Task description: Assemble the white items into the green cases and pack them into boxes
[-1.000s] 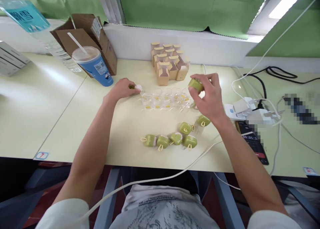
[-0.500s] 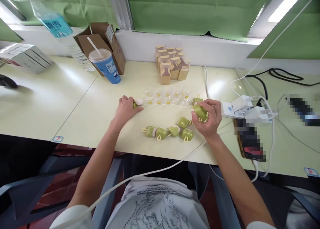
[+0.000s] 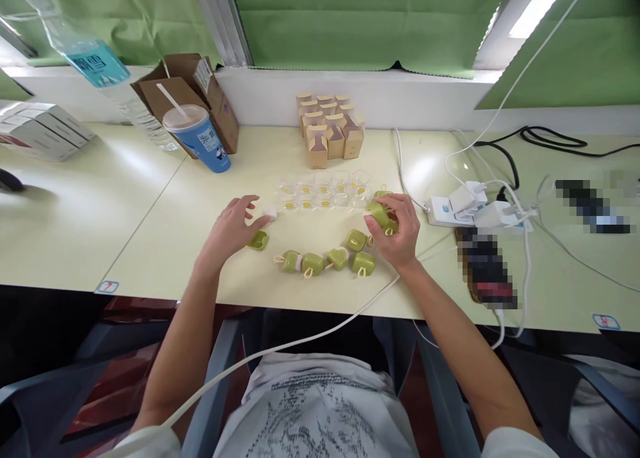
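A pale yellow desk (image 3: 150, 205) fills the view, running under a green-curtained window. At its back left stand an open cardboard box (image 3: 187, 85), a water bottle (image 3: 100, 71) and a blue lidded cup (image 3: 197, 137) with a straw; at the back edge, middle, a cluster of small tan boxes (image 3: 327, 128). Off to the right edge lie a white power strip (image 3: 470, 208) and tangled cables.

Nearer the middle, a row of clear little cups (image 3: 323, 195) with yellow bits inside lies flat. In front of it, toward the front edge, a line of green cases (image 3: 325, 261) with yellow loops.

Now the hands. The right hand (image 3: 397, 231) has come down from where it was raised a second ago; it is closed around one green case (image 3: 379, 213), fingers curled over it, just above the right end of the green line and beside the clear cups. So that piece is in hand, low at the desk, not set down.

The left hand (image 3: 230, 231) has drawn back from the left end of the clear cups and opened: fingers loose and spread, holding nothing that I can see. A small white piece (image 3: 270, 213) lies at its fingertips, and a green lid (image 3: 259, 240) now lies just beside its thumb, released on the desk.
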The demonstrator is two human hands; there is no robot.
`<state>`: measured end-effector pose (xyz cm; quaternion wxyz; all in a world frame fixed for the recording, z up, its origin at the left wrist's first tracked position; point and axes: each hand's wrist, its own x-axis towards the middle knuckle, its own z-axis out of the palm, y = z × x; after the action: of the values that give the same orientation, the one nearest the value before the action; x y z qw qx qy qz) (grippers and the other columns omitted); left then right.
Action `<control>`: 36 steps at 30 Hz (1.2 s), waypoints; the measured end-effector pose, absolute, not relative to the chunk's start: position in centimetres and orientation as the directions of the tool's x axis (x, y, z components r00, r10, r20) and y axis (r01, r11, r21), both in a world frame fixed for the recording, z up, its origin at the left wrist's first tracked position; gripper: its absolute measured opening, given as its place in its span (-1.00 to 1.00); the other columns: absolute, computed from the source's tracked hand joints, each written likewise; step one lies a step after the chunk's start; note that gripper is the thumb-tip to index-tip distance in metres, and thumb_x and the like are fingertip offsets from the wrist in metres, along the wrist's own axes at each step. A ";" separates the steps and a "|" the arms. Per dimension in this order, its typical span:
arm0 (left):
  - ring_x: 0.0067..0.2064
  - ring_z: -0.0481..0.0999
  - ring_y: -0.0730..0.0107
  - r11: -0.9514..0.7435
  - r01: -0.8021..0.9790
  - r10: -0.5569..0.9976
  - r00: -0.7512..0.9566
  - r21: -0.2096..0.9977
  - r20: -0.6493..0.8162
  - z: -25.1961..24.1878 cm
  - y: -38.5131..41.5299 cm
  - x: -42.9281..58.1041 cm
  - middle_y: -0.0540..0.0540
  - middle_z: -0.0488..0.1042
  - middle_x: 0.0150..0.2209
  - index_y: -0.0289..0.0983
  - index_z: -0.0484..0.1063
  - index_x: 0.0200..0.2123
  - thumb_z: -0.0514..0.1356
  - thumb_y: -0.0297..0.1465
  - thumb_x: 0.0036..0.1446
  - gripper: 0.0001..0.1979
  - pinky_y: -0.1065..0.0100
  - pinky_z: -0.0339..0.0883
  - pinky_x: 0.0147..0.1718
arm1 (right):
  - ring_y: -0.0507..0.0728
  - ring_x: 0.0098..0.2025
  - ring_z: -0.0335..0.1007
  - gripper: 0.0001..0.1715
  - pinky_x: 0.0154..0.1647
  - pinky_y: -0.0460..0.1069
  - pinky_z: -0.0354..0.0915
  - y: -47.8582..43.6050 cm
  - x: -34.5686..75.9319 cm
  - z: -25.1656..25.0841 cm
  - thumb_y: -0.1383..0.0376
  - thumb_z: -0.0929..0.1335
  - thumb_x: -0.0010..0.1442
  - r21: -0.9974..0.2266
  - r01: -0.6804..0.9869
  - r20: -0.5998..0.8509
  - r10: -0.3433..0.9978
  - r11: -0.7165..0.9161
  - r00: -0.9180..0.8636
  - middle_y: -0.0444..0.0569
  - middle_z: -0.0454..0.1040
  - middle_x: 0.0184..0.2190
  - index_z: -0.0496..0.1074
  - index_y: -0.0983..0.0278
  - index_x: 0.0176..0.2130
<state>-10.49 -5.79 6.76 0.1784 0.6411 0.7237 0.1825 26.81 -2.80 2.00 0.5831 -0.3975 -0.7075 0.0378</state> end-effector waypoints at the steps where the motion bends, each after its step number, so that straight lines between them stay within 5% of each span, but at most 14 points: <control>1: 0.05 0.68 -0.01 0.114 0.876 0.993 -0.114 0.468 -0.028 6.9 -4.9 -10.0 -0.31 0.60 0.22 -0.21 0.50 0.33 0.26 -0.01 0.31 -0.36 -0.04 0.55 0.18 | 0.24 -0.10 0.59 -0.68 -0.31 0.09 0.51 -2.9 26.8 2.1 0.04 0.50 0.39 -0.536 0.507 0.787 0.616 0.675 0.012 0.04 0.62 -0.05 0.59 0.10 0.06; 6: 0.00 0.68 -0.06 0.099 0.908 0.995 -0.082 0.406 -0.059 6.7 -2.1 -8.8 -0.24 0.71 -0.05 -0.21 0.64 -0.03 0.31 -0.20 0.22 -0.68 0.03 0.53 0.10 | 0.15 -0.21 0.54 -0.52 -0.34 0.03 0.53 -2.4 26.7 2.0 -0.15 0.50 0.39 -0.767 0.315 0.609 0.789 0.559 0.083 -0.04 0.53 -0.11 0.54 0.09 0.09; 11: 0.11 0.63 -0.07 0.081 0.920 0.997 -0.073 0.384 -0.038 7.1 -2.4 -9.2 -0.29 0.65 0.10 -0.25 0.59 0.19 0.34 -0.18 0.26 -0.51 0.01 0.52 0.16 | 0.12 -0.25 0.56 -0.23 -0.26 0.08 0.65 -1.5 26.7 1.5 -0.34 0.58 0.22 -0.897 0.029 0.441 0.897 0.441 0.017 -0.08 0.48 -0.04 0.41 0.00 0.14; 14: 0.28 0.54 -0.09 -0.046 0.890 0.978 -0.052 0.453 0.203 8.2 -2.6 -7.2 -0.33 0.56 0.26 -0.22 0.55 0.28 0.36 -0.18 0.33 -0.49 0.04 0.54 0.16 | 0.18 -0.10 0.68 -0.24 -0.02 0.17 0.71 -1.4 26.7 1.4 -0.31 0.58 0.25 -0.914 -0.053 0.405 0.912 0.402 -0.069 -0.07 0.52 0.01 0.37 -0.01 0.16; 18: 0.03 0.69 0.18 -0.517 0.528 0.856 0.316 0.673 0.410 8.5 -0.8 -1.2 -0.26 0.66 0.12 -0.24 0.61 0.15 0.42 -0.15 0.37 -0.60 0.26 0.61 -0.08 | 0.23 -0.03 0.71 -0.22 0.02 0.21 0.70 -0.8 25.9 1.5 -0.26 0.65 0.17 -0.890 -0.005 0.456 0.889 0.456 -0.046 -0.07 0.57 0.00 0.42 0.04 0.11; 22: -0.03 0.72 0.19 -0.622 0.332 0.771 0.417 0.709 0.481 7.0 1.6 2.8 -0.26 0.68 0.10 -0.24 0.64 0.16 0.57 -0.13 0.23 -0.47 0.33 0.60 -0.21 | 0.25 -0.04 0.70 -0.26 -0.08 0.19 0.71 0.5 24.5 2.4 -0.36 0.56 0.25 -0.868 0.141 0.470 0.879 0.476 -0.075 0.00 0.64 -0.01 0.47 0.05 0.10; 26: 0.07 0.71 0.16 -0.682 0.371 0.730 0.389 0.630 0.561 5.4 1.4 2.5 -0.24 0.67 0.13 -0.18 0.65 0.24 0.41 -0.28 0.40 -0.61 0.27 0.66 -0.13 | 0.25 -0.09 0.75 -0.41 -0.21 0.16 0.76 0.0 23.6 3.6 -0.30 0.55 0.31 -0.879 0.128 0.460 0.888 0.460 -0.030 -0.03 0.66 -0.07 0.55 0.09 -0.06; 29: 0.13 0.69 0.16 -0.737 0.447 0.674 0.437 0.507 0.596 4.4 0.5 1.6 -0.26 0.57 0.26 -0.08 0.61 0.31 0.24 -0.39 0.48 -0.59 0.17 0.68 -0.04 | 0.23 -0.18 0.78 -0.51 -0.33 0.09 0.75 -1.4 23.1 3.9 -0.13 0.61 0.30 -0.863 0.223 0.464 0.886 0.452 -0.002 0.00 0.72 0.00 0.63 0.11 0.00; 32: 0.16 0.67 0.09 -0.757 0.535 0.638 0.476 0.377 0.606 3.9 0.1 1.2 -0.31 0.49 0.31 -0.08 0.55 0.35 0.19 -0.41 0.49 -0.56 0.09 0.65 -0.03 | 0.24 -0.17 0.81 -0.66 -0.20 0.14 0.80 -2.5 22.6 3.8 0.01 0.56 0.36 -0.814 0.299 0.524 0.852 0.498 0.009 -0.01 0.76 0.00 0.68 0.11 0.03; 36: 0.07 0.68 0.03 -0.774 0.599 0.584 0.551 0.205 0.595 4.1 0.0 1.4 -0.34 0.57 0.14 -0.16 0.51 0.34 0.11 -0.27 0.60 -0.62 0.08 0.60 -0.14 | 0.25 -0.10 0.83 -0.75 -0.09 0.15 0.81 -2.7 22.4 3.5 0.15 0.53 0.33 -0.823 0.297 0.511 0.860 0.485 0.011 -0.06 0.78 -0.03 0.67 0.12 0.00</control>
<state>1.38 -0.02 4.05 -0.0112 0.8807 0.3359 0.3338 22.36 -2.70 3.54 0.5582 -0.4403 -0.6565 0.2521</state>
